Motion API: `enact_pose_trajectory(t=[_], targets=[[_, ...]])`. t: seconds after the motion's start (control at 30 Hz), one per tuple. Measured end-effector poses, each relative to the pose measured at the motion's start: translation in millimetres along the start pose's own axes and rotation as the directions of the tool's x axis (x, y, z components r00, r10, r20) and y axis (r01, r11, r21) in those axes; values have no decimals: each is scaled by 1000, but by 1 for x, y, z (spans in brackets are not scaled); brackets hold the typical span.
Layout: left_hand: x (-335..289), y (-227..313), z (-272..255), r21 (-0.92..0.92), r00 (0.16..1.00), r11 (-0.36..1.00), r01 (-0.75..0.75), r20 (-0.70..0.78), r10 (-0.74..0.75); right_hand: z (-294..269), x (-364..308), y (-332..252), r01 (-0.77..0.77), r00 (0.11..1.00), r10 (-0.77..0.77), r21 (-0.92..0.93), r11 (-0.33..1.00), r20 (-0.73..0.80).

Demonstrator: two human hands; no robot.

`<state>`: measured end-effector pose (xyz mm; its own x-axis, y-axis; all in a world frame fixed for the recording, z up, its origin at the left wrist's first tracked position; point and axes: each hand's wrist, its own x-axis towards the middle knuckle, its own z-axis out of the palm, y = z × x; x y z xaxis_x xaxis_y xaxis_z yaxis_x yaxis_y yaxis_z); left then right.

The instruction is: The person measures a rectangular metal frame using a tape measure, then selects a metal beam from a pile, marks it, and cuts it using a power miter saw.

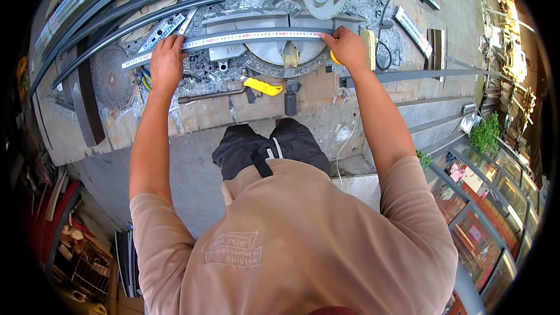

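A white tape-measure blade point(245, 37) is stretched along a grey metal profile point(256, 33) lying across the bed of a mitre saw point(274, 52). Toward the left end, my left hand point(167, 61) is closed over the blade and profile, fingers gripping them. My right hand point(349, 48) is closed round the tape measure at the right end; only a bit of its yellow case point(334, 58) shows below the fingers. Just beyond that hand is the toothed saw blade point(344, 7), raised above the bed. Nearer me lie a yellow-handled utility knife point(263, 86) and a dark metal wrench point(213, 94).
Long dark profiles point(169, 9) are stacked at the far left. Metal shavings point(251, 1) litter the workbench point(204, 114). A black cable point(382, 41) loops right of the saw, near a printed offcut point(414, 32). A long grey bar point(431, 74) reaches out rightward.
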<state>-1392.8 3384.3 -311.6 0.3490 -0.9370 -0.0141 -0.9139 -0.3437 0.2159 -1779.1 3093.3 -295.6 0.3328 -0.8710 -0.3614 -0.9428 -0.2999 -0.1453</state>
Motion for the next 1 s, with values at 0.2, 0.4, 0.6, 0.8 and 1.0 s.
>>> enact_pose_trajectory(t=[0.2, 0.4, 0.6, 0.8, 1.0], targets=[[1, 2, -2, 9, 1000, 1000, 7, 12, -7, -4, 2, 15, -67, 998, 68, 19, 998, -11], [4, 6, -6, 34, 998, 999, 39, 56, -41, -13, 10, 30, -10, 999, 11, -29, 1000, 39], [8, 14, -7, 77, 996, 996, 46, 67, -51, -14, 12, 30, 130, 990, -125, -78, 988, 70], [4, 21, -9, 119, 989, 986, 114, 82, -124, -16, 16, 26, 229, 972, -217, -169, 959, 84], [-21, 87, -8, 29, 972, 981, 192, -145, -186, -16, 18, 27, 220, 973, -204, -152, 964, 110]])
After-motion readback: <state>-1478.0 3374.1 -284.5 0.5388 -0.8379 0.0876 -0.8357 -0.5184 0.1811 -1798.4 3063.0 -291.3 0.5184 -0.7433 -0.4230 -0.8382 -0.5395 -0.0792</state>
